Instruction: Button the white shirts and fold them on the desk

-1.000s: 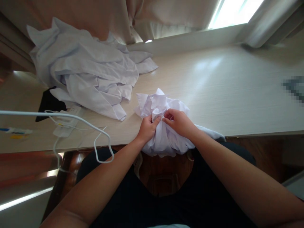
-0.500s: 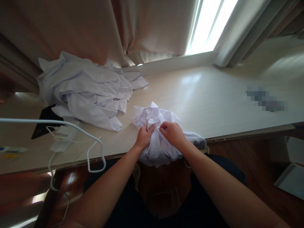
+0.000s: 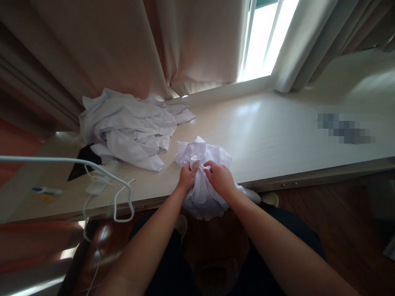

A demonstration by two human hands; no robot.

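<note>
A crumpled white garment (image 3: 200, 154) lies at the near edge of the pale wooden table (image 3: 277, 127), with part of it hanging over the edge towards my lap. My left hand (image 3: 187, 176) pinches a fold of this garment. My right hand (image 3: 219, 179) grips the cloth right beside it, the fingertips of both hands almost touching. A heap of more white garments (image 3: 129, 129) rests on the table to the left, apart from my hands.
A white cable (image 3: 101, 174) loops over the table's left edge near a white power strip (image 3: 100, 183) and a black item (image 3: 80, 162). Beige curtains (image 3: 129, 45) hang behind, beside a bright window (image 3: 265, 37). A blurred patch (image 3: 345, 129) lies far right.
My view has tilted up and shifted, so the table and heap sit further off. Both hands stay on the crumpled garment, working its folds slightly.
</note>
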